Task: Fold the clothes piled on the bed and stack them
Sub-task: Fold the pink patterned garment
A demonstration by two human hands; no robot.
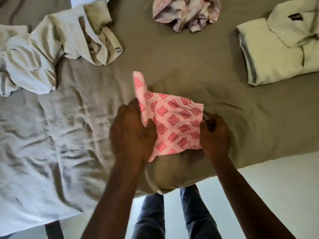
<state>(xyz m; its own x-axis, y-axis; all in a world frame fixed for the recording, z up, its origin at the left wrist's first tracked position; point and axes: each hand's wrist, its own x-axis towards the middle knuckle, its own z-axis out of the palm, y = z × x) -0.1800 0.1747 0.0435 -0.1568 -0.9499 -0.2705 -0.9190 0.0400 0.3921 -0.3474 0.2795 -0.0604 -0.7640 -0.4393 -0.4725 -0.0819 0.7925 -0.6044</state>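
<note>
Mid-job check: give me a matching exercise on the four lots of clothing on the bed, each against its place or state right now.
Things
1. pink diamond-print cloth
2. cream collared shirt
3. pale floral garment
4. beige clothes heap

Places and states
A. crumpled, at the far middle of the bed
B. neatly folded, at the far right
C. gripped at its sides by the left hand and right hand
D. unfolded and rumpled, at the far left

Pairs: 1-C, 2-B, 3-A, 4-D
</note>
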